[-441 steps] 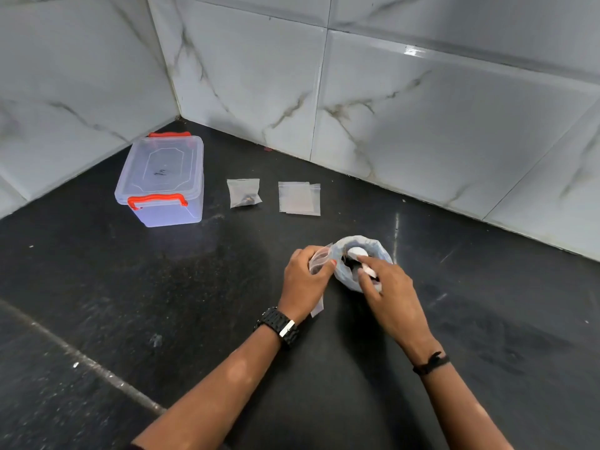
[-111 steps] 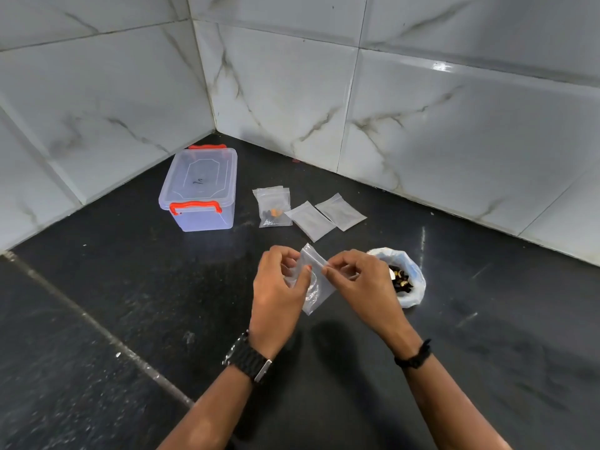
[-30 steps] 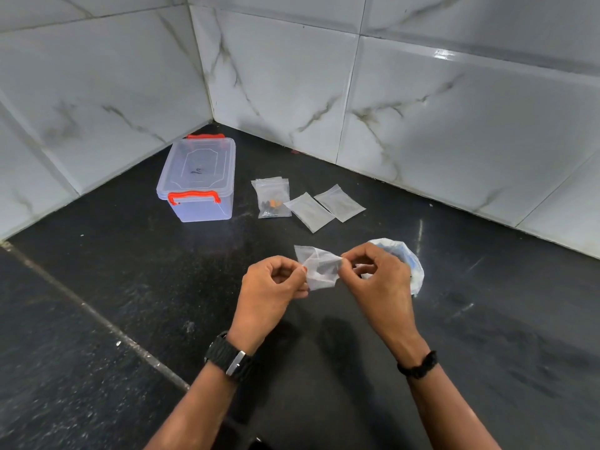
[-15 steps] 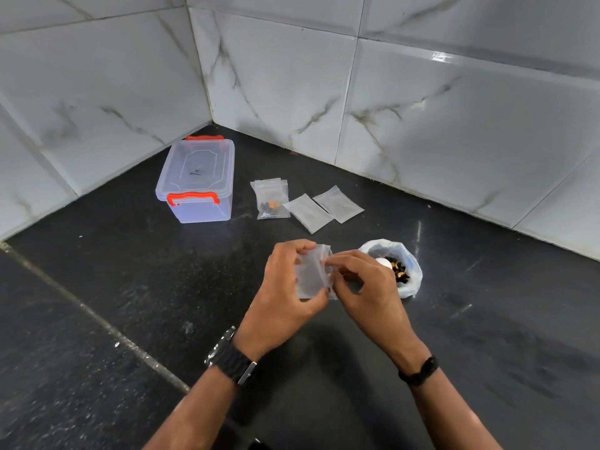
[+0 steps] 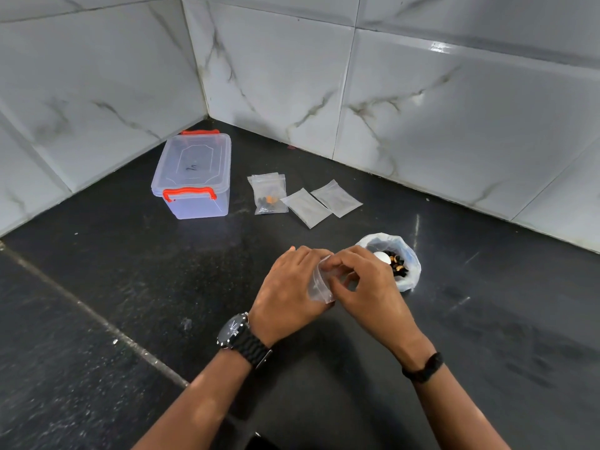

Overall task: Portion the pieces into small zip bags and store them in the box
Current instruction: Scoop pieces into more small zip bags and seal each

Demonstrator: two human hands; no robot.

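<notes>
Black speckled stone counter point(image 5: 97, 319) underfoot of everything, crossed by a pale seam on the left. Nearest: two bare forearms reaching in from the bottom edge, angled toward each other. Black watch point(image 5: 242, 339) on the left wrist, thin black band point(image 5: 423, 368) on the right. Left hand point(image 5: 290, 295) knuckles up, fingers curled round the left edge of a small clear zip bag point(image 5: 319, 282), gripping it. Right hand point(image 5: 367, 284) meeting it from the other side, thumb and fingertips pinching the bag's upper edge. Bag held between both hands just above the counter, crumpled; contents too hidden to tell.

Just beyond the right hand, touching or nearly so: open white plastic bag point(image 5: 404, 254) rolled down at the rim, holding dark and brownish pieces point(image 5: 397, 266) and one white round piece.

Farther back, mid-counter: filled zip bag point(image 5: 269, 194) lying flat with dark and orange bits at its lower end; beside it on the right, two flat zip bags point(image 5: 321, 204) lying side by side, apparently empty.

Farther left, near the corner: clear plastic box point(image 5: 194, 177) with orange latches, lid on.

Behind all: white marbled wall tiles point(image 5: 422, 108) meeting in a corner.
</notes>
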